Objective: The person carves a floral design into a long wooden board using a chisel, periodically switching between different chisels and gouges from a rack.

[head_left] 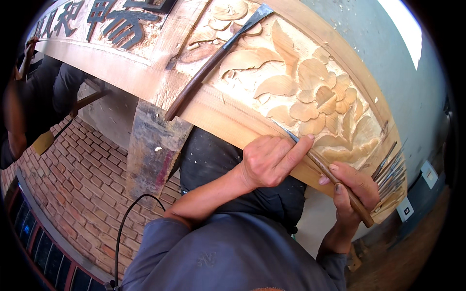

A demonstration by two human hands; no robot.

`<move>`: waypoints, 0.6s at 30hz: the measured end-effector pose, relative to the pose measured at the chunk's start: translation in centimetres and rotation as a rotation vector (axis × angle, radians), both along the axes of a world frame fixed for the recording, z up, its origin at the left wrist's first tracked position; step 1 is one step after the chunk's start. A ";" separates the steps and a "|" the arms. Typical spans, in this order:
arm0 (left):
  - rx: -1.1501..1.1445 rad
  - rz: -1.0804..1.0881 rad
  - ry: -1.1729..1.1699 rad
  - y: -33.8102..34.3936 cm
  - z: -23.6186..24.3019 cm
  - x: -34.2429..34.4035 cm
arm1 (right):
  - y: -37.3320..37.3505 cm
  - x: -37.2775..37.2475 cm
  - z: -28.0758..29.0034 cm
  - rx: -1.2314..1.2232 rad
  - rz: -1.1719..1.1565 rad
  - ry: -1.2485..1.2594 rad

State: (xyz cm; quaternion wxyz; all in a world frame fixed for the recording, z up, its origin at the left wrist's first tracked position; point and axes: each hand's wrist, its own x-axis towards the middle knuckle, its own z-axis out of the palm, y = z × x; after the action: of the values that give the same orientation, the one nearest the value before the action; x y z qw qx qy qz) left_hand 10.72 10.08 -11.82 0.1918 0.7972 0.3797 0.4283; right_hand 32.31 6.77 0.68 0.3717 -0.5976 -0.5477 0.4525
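A wooden-handled carving chisel [323, 167] slants across the near edge of a carved wooden panel [218, 109]. My left hand [272, 159] is closed around the chisel near its blade, the index finger lying along the shank. Farther down, my right hand [353, 186] grips the brown handle, thumb on top. The blade tip meets the wood below a carved flower [318, 99] with layered petals and leaves. A wider flat chisel [218, 58] lies across the panel to the left, its blade pointing away from me.
Several slim carving tools [391, 174] lie bunched at the panel's right end. Dark raised characters [121, 24] fill its left part. Another person [39, 97] is at the far left. A stained board [155, 145] stands below the panel, and a black cable [121, 228] hangs over the brick floor [92, 184].
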 end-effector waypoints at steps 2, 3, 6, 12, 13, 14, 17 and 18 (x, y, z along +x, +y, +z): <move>-0.011 -0.013 0.035 0.1 0.2 -0.1 | 0.0 0.0 -0.2 0.020 0.016 -0.018; -0.011 -0.009 0.031 0.1 0.1 0.0 | 0.0 0.0 -0.3 0.040 0.025 -0.033; 0.000 0.004 0.019 0.1 0.1 -0.1 | 0.2 0.0 0.0 0.010 0.039 -0.044; -0.064 0.017 -0.019 0.0 0.6 -0.1 | 1.0 -0.1 0.8 -0.023 0.065 -0.055; -0.076 0.019 -0.014 0.1 0.7 -0.2 | 1.2 -0.2 1.0 -0.023 0.070 -0.059; -0.088 0.020 -0.009 0.1 0.8 -0.2 | 1.4 -0.3 1.2 -0.021 0.085 -0.074; -0.103 0.057 -0.100 -0.2 0.2 -0.2 | 2.6 -1.1 2.4 -0.010 0.143 -0.137; -0.101 0.063 -0.104 -0.2 0.1 -0.2 | 3.1 -1.6 2.9 0.000 0.179 -0.180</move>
State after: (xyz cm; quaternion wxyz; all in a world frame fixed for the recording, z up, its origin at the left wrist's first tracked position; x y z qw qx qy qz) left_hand 10.52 9.84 -11.68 0.2378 0.7508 0.4154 0.4552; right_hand 30.73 9.85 3.62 0.2791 -0.5844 -0.6300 0.4286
